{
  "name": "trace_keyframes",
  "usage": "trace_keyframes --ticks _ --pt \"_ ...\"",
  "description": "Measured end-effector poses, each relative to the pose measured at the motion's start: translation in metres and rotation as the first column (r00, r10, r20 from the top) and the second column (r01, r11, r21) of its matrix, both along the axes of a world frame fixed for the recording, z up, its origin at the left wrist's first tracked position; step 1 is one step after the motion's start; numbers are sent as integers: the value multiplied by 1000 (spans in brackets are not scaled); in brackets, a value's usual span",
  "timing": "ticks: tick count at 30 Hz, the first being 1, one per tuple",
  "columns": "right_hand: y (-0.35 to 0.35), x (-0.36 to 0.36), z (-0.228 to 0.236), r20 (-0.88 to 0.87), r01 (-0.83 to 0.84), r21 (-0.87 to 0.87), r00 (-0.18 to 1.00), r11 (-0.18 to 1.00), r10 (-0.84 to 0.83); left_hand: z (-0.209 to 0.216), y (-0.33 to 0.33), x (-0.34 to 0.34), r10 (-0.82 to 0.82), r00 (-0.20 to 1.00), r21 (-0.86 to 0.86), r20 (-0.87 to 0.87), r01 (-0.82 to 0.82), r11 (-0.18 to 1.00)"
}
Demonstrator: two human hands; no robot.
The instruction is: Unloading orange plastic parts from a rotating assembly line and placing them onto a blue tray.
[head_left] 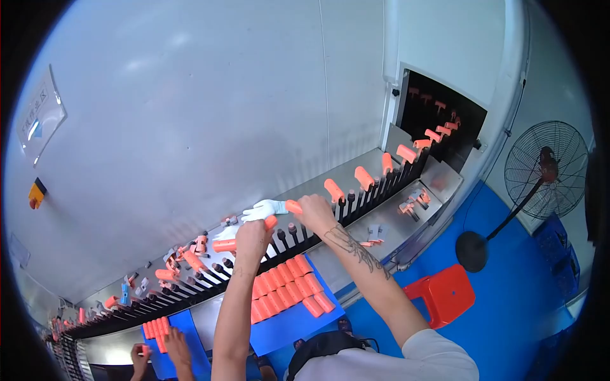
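Observation:
My left hand reaches over the row of black pegs, fingers closed round an orange curved shell part whose end sticks out. To its right, my right hand grips another orange shell, which points left. One more orange shell shows just left of my left hand; whether it rests on a peg or touches the hand I cannot tell. Between and below my forearms, rows of orange shells lie on a blue sheet. Behind my hands are white gloves.
Pegs carrying orange shells run right into a dark wall opening. At lower left, another person's hands work over orange parts. A red stool and a standing fan are at right. Loose parts lie in the metal trough.

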State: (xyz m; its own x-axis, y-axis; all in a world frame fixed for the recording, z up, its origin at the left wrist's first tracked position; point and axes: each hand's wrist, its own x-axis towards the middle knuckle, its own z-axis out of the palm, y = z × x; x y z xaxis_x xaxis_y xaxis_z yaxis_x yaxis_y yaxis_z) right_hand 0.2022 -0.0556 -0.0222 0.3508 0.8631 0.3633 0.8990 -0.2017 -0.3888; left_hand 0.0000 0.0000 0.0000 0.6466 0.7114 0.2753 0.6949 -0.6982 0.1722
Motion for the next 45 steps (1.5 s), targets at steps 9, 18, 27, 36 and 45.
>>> trace_keyframes --ticks 9,18,27,36,45 --pt "-46 -46 5 -675 -96 362 659 927 331 -31 -26 -128 264 722 -381 639 -1 925" --pt "-170 -166 -168 -376 -122 103 914 987 152 -205 -132 -160 -290 957 -123 6 289 950" --pt "-161 -194 -207 -204 -336 -101 928 936 312 -229 -145 -161 40 958 -451 285 97 887" --pt "-151 -183 -204 -221 -300 -133 938 945 267 -242 -141 -141 44 941 -445 335 117 888" --pt "-161 -152 -167 -373 -308 93 871 947 319 -200 -174 -120 177 885 -460 431 47 887"
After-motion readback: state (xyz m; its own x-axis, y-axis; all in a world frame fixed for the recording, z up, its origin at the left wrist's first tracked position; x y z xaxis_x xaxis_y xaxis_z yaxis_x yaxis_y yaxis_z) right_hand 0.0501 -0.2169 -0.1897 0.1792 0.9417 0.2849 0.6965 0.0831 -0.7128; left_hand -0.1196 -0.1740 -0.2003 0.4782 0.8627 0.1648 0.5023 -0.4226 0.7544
